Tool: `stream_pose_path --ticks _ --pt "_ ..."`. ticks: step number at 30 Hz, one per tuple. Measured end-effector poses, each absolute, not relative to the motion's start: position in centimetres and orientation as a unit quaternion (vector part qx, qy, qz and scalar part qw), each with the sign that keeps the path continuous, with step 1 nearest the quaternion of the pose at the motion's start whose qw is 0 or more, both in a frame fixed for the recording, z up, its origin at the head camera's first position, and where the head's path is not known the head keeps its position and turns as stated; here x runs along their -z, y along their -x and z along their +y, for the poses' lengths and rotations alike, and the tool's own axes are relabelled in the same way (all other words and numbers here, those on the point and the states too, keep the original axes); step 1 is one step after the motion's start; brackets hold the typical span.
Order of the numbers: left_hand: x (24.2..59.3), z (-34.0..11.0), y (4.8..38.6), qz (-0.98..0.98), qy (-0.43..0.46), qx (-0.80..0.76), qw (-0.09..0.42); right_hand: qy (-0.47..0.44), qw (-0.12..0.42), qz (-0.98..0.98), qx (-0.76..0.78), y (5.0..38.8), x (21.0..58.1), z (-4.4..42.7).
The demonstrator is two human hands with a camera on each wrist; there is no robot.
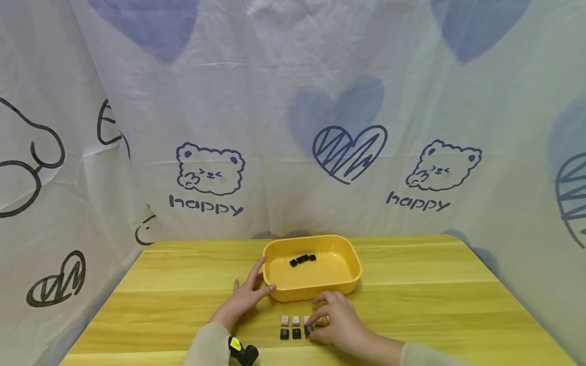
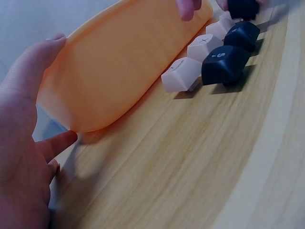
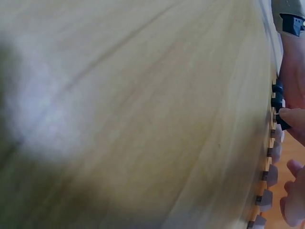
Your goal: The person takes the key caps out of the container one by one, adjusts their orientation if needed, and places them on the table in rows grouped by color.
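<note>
Yellow is colouring the rounded tray (image 1: 316,294), which is standing on the wood-grained table (image 1: 435,300) below the centre of the head view. Small black keycaps (image 1: 303,259) are lying inside it, forming a short slanting line left of its middle and nearer the far wall; they are sitting too close together for a sure count. The left hand (image 1: 247,295) is resting against the tray's left end, its fingers spreading loosely, touching the rim and outer wall and not curling round anything.

Below the tray, at the lower middle of the frame, two rows of keycaps are standing directly on the table: pale keycaps (image 1: 285,320) are making up the row nearer the tray, dark keycaps (image 1: 284,334) the other. At the right end of the dark row, the right hand (image 1: 341,320) is pinching a single dark cap (image 1: 309,329) between thumb and fingers; whether it is touching the table, I cannot tell. That hand is partly covering the pale row, which is running down the right edge of the right wrist view towards the bottom corner.

Behind, a printed cloth (image 1: 284,122) is hanging across the upper frame.
</note>
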State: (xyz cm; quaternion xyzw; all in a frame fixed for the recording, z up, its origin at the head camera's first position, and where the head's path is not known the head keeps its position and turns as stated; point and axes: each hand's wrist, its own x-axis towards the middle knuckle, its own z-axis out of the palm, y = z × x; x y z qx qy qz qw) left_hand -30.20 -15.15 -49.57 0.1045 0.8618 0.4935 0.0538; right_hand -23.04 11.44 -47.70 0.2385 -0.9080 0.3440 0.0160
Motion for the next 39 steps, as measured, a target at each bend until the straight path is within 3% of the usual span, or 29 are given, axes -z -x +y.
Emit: stream_pose_path --ticks 6,28,39 --pt "49.8 -15.2 30.4 0.861 -0.106 -0.494 0.051 -0.236 0.037 -0.915 -0.324 22.8 48.1 11.1" --pt "49.7 -15.2 30.4 0.860 -0.108 -0.495 0.053 -0.245 0.013 -0.895 -0.372 22.9 47.6 11.4" --pt "49.7 -15.2 30.3 0.860 -0.118 -0.493 0.048 -0.290 0.095 -0.857 -0.415 25.0 45.4 11.8"
